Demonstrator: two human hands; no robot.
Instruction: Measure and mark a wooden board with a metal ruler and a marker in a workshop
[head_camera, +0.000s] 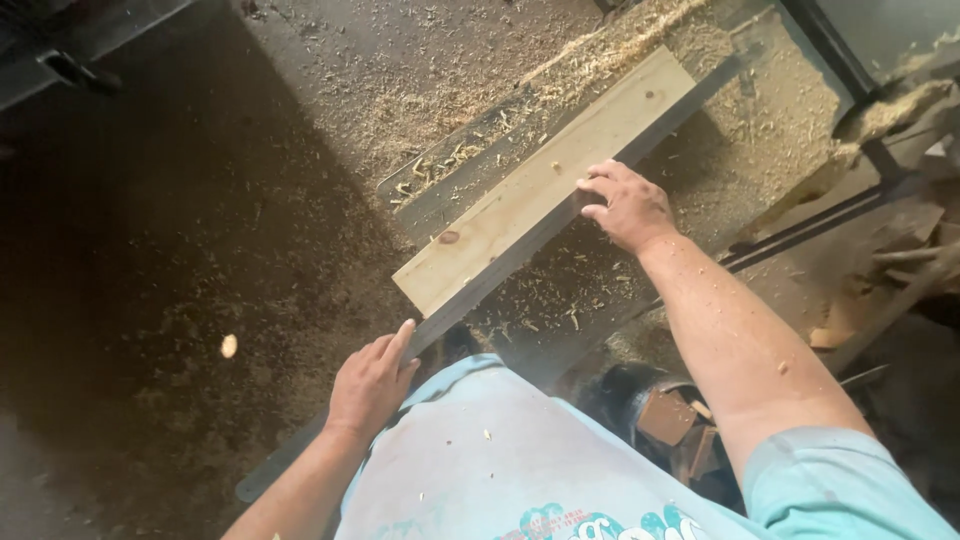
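Note:
A pale wooden board (540, 185) with a brown knot lies slanted from lower left to upper right. It rests on a long dark metal rail (520, 250) that runs the same way. My right hand (625, 205) presses on the board's right edge about midway, fingers curled over it. My left hand (372, 382) grips the rail just below the board's near end. My light blue shirt fills the bottom of the view.
Sawdust and wood shavings (450, 160) cover the floor and the surface beside the board. Dark metal frame parts and wood offcuts (880, 270) crowd the right side. A dark machine part (660, 415) sits near my right elbow. The left side is in deep shadow.

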